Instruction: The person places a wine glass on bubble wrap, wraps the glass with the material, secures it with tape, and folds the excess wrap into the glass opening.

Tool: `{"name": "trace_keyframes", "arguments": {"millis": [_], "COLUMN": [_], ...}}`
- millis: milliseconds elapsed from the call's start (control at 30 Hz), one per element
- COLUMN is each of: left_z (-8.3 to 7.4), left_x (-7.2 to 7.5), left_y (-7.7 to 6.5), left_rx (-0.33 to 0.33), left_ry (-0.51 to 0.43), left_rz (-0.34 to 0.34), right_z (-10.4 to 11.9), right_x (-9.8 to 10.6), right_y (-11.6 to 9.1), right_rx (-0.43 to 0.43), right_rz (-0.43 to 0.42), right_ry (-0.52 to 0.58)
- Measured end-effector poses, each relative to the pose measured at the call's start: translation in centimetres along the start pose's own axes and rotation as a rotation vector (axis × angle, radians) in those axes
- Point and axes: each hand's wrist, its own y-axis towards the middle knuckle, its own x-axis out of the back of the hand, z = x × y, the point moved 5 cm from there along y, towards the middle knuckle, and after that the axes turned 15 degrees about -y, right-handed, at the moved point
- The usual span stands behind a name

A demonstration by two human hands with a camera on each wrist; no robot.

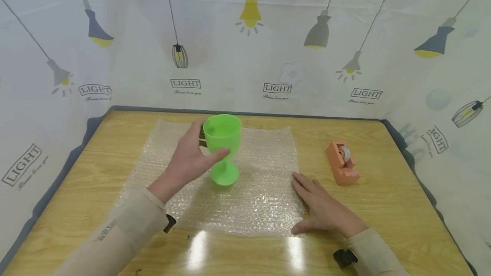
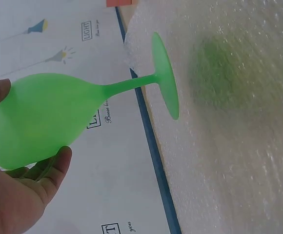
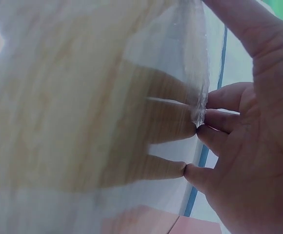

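Note:
A bright green plastic goblet (image 1: 223,139) is held upright by my left hand (image 1: 189,154), its thumb and fingers wrapped round the bowl. In the left wrist view the goblet's foot (image 2: 166,78) hangs a little above a sheet of bubble wrap (image 2: 239,161), and a green reflection shows below it. The bubble wrap (image 1: 264,199) lies flat on the wooden table. My right hand (image 1: 326,210) rests at the sheet's right edge with its fingers spread. In the right wrist view the fingertips of the right hand (image 3: 244,131) touch the table and the edge of the wrap.
An orange tape dispenser (image 1: 341,165) with a roll of clear tape stands on the right part of the wooden table (image 1: 387,208). A white curtain (image 1: 230,67) printed with lamps surrounds the table's back and sides.

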Motion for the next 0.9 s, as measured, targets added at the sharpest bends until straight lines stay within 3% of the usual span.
{"name": "trace_keyframes", "arguments": {"millis": [500, 700, 900], "left_z": [-0.4, -0.8, -0.8], "left_x": [-2.8, -3.9, -4.8], "left_y": [0.2, 0.4, 0.3], "left_rx": [0.01, -0.009, 0.047], "left_ry": [-0.041, -0.056, -0.073], "left_rz": [0.038, 0.057, 0.062], "right_z": [0.1, -0.6, -1.6], "right_x": [0.0, -0.3, -0.2], "right_y": [0.3, 0.1, -0.2], "right_rx": [-0.004, -0.037, -0.067], "right_rz": [-0.001, 0.022, 0.044], "right_ry": [-0.028, 0.042, 0.094]}}
